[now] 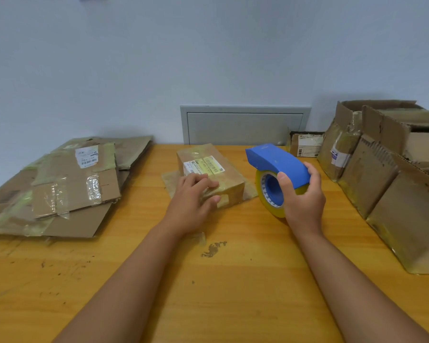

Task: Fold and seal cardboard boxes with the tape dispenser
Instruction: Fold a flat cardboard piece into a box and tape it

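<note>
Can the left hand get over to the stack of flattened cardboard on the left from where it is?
Probably yes: the left hand rests on the small box, and bare table lies between it and the flattened cardboard.

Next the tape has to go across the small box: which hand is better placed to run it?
Right. The right hand already grips the blue tape dispenser just beside the small box, while the left hand rests on the box, steadying it.
</note>
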Available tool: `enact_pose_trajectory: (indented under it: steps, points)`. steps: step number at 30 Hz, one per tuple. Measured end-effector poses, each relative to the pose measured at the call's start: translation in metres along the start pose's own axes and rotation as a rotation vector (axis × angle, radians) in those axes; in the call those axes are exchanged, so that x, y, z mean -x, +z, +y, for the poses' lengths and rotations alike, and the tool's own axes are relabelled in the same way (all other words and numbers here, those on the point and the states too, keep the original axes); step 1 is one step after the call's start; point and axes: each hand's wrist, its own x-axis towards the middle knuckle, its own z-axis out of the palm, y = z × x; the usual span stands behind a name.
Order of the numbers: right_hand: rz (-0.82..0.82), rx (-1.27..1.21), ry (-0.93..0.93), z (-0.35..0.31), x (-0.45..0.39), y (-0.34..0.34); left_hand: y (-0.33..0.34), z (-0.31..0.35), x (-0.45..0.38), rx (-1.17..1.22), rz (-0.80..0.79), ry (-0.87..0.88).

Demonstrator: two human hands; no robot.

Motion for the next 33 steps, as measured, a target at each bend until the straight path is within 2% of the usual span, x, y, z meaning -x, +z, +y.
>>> enact_pose_trajectory:
  steps: [2, 7, 11, 15, 18, 20, 23, 26, 31, 33]
  points:
    - [0.004, 0.002, 0.005, -0.001, 0.000, 0.000, -0.001, -0.003, 0.001, -0.023, -0.001, 0.024]
    - [-0.008, -0.002, -0.011, -0.002, 0.000, -0.001, 0.012, 0.007, -0.001, -0.115, 0.127, -0.019]
    - [-0.011, -0.004, -0.010, -0.002, 0.000, 0.000, 0.011, 0.007, 0.000, -0.103, 0.086, -0.007]
    - [-0.010, 0.000, -0.008, -0.001, 0.000, 0.000, 0.015, 0.003, 0.000, -0.146, 0.172, 0.047]
    - [-0.010, -0.003, -0.008, -0.002, 0.000, 0.000, 0.021, 0.010, -0.003, -0.185, 0.211, 0.004]
    - [-0.012, -0.003, -0.007, -0.002, 0.000, -0.001, 0.018, 0.009, -0.003, -0.176, 0.178, -0.015]
    - [-0.010, 0.000, -0.009, -0.002, 0.000, 0.000, 0.011, 0.000, -0.002, -0.216, 0.118, 0.057]
    - [-0.006, 0.001, -0.010, -0.002, 0.001, 0.000, 0.010, 0.003, -0.002, -0.242, 0.145, 0.086]
    - [-0.014, -0.002, -0.007, -0.001, 0.001, -0.001, -0.007, -0.006, -0.003, -0.127, -0.038, 0.057]
    - [-0.015, -0.003, -0.009, -0.001, 0.000, -0.001, -0.010, -0.010, -0.003, -0.088, -0.041, 0.079]
